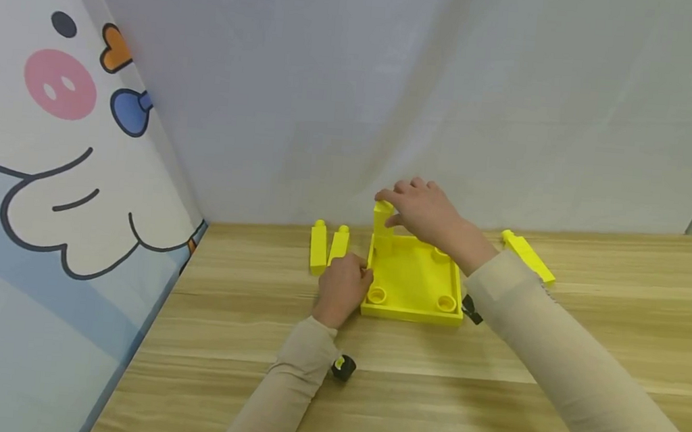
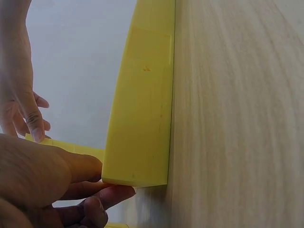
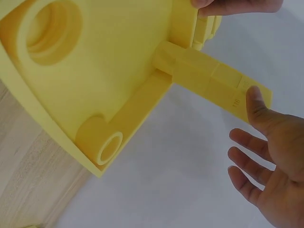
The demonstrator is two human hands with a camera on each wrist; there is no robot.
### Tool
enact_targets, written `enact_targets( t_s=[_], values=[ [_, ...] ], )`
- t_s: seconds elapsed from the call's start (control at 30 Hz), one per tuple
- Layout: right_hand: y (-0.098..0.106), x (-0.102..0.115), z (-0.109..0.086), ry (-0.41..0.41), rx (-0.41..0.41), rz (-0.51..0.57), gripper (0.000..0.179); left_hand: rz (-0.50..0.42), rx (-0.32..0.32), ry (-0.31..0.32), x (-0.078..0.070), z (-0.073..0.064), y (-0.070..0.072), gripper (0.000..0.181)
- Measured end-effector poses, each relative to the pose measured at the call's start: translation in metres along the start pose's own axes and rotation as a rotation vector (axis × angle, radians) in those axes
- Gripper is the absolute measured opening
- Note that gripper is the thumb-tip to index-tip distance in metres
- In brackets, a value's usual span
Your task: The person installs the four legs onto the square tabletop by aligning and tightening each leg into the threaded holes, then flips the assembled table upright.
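A square yellow tabletop [image 1: 411, 315] with a raised rim lies underside up, round sockets [image 3: 107, 147] at its corners. At its back left corner a yellow square leg [image 1: 383, 220] stands upright, its narrower end in the socket. My right hand [image 1: 425, 212] pinches the leg's top end; in the right wrist view the thumb presses its side and the other fingers [image 3: 244, 183] spread away from it. My left hand [image 1: 343, 283] grips the tabletop's left rim between thumb and fingers, seen close along the outer wall [image 2: 137, 114] in the left wrist view.
Two loose yellow legs [image 1: 318, 251] lie left of the tabletop, the nearer one [image 1: 340, 244] partly behind my left hand. Another leg [image 1: 528, 257] lies at the right, beyond my right sleeve. A pale curtain [image 1: 303, 138] hangs behind the wooden table [image 1: 238, 343].
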State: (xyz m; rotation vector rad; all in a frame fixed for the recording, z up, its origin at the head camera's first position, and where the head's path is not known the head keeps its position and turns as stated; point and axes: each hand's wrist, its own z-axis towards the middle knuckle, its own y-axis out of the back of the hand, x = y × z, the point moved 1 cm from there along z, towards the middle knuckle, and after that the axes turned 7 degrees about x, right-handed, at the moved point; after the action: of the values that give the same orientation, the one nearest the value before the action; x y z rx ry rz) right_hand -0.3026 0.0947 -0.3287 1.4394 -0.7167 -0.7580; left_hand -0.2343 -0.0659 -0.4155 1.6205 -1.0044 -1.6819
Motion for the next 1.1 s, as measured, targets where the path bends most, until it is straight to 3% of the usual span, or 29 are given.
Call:
enact_targets(
  t_s=[0.37,0.57,0.93,1.1],
  values=[
    [-0.004,0.001,0.001,0.007,-0.105,-0.190,0.049,-0.009,-0.014,-0.018,0.003,-0.002,0.000,0.039],
    [0.000,0.006,0.001,0.015,-0.159,-0.229,0.045,-0.011,-0.019,-0.017,0.004,-0.003,0.001,0.045],
    [0.003,-0.001,-0.004,-0.040,-0.070,-0.199,0.053,-0.007,-0.017,-0.037,-0.001,0.003,-0.001,0.040],
    [0.002,-0.009,-0.008,-0.048,-0.035,-0.092,0.070,-0.013,-0.022,-0.036,0.000,0.004,-0.002,0.040]
  ],
)
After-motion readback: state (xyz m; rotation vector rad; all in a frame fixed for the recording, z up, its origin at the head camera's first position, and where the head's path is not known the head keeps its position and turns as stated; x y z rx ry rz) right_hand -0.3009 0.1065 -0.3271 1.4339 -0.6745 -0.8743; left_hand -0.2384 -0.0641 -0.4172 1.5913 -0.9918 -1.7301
